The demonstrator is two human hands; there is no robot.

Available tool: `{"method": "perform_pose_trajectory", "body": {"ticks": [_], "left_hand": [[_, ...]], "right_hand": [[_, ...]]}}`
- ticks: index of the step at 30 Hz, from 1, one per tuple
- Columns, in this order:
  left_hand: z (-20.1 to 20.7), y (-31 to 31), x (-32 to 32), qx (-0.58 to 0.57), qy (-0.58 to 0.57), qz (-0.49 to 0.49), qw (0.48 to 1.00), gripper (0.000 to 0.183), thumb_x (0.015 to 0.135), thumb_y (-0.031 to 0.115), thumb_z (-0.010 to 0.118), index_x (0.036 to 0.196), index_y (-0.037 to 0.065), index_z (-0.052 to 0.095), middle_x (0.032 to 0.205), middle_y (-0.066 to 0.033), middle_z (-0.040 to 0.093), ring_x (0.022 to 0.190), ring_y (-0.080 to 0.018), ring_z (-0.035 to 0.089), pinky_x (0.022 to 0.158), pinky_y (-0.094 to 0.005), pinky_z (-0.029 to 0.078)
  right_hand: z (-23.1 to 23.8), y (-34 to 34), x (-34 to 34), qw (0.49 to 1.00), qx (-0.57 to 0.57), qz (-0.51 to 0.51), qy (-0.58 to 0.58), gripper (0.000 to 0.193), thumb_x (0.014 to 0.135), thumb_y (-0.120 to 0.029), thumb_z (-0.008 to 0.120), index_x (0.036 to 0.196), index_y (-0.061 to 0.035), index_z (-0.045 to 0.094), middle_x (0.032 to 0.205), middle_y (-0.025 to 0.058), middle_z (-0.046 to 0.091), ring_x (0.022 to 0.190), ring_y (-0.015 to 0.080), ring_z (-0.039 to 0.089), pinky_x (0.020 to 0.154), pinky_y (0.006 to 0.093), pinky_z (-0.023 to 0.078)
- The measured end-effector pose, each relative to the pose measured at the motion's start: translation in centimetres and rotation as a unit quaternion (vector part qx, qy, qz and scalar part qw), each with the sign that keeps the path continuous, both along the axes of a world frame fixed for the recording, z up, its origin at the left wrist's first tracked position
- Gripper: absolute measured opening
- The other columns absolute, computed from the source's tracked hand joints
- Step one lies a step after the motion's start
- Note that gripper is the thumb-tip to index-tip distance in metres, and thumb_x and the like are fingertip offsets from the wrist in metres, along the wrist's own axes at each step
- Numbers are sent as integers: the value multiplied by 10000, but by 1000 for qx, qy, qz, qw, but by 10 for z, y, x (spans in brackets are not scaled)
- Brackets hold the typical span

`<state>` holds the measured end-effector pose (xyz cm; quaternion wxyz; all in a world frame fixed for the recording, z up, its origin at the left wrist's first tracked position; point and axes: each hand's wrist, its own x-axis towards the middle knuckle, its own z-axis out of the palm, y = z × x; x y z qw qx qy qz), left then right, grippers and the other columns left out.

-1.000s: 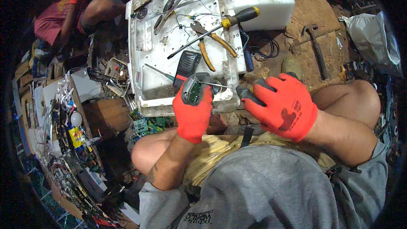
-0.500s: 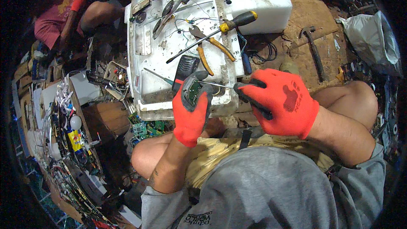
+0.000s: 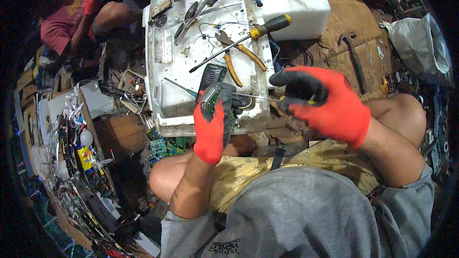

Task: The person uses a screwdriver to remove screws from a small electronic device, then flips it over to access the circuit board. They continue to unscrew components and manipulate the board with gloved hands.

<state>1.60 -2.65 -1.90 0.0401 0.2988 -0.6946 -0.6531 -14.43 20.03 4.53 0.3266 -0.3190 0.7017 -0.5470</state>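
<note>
My left hand [image 3: 210,131], in a red glove with dark fingertips, grips a small dark-cased device with a green circuit board [image 3: 209,100]. My right hand [image 3: 337,107], gloved alike, has a thin screwdriver [image 3: 258,97] lying in its fingers. The shaft points left to the device, its tip hidden by my left fingers. My right forefinger is raised off the handle, which shows only in part. Just beyond my left hand a black ribbed plastic part [image 3: 213,75] lies on the white panel [image 3: 179,86], beside a thin pointed tool [image 3: 178,86].
On the panel lie orange-handled pliers [image 3: 230,59] and a large yellow-and-black screwdriver [image 3: 270,25]. A white foam block [image 3: 296,12] stands behind. Right are a hammer [image 3: 355,59] and a white sack [image 3: 416,43]. Scrap cables and green boards [image 3: 165,147] lie left. Another person [image 3: 67,19] sits far left.
My right hand has loosened and turned, its forefinger lifting off the screwdriver handle as it shifts slightly right. My left hand has tilted the device, so its board shows at a steeper angle.
</note>
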Motion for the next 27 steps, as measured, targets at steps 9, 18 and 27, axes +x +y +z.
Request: {"method": "perform_pose_trajectory", "body": {"ticks": [9, 18, 27], "left_hand": [[22, 18, -2, -5, 78, -2, 997, 386, 841, 50, 686, 1211, 15, 579, 1063, -44, 644, 935, -116, 607, 819, -266, 500], [26, 32, -11, -117, 131, 34, 984, 313, 847, -72, 639, 1151, 1, 615, 920, -34, 667, 759, -82, 612, 661, -236, 505], [23, 36, -8, -108, 50, 54, 991, 229, 875, -3, 673, 1098, 29, 631, 811, 7, 646, 638, -63, 571, 558, -243, 469]], "right_hand": [[8, 11, -25, 968, 33, 173, -180, 326, 794, -131, 686, 1104, -28, 681, 1028, 148, 697, 898, 358, 676, 808, 385, 548], [-9, 14, -6, 980, -88, 180, 5, 305, 796, -134, 692, 1079, -23, 684, 944, 137, 699, 820, 315, 683, 715, 380, 552], [15, 15, 23, 892, 113, 173, 402, 360, 768, -232, 674, 1088, -69, 653, 865, 69, 599, 739, 266, 622, 566, 437, 498]]}}
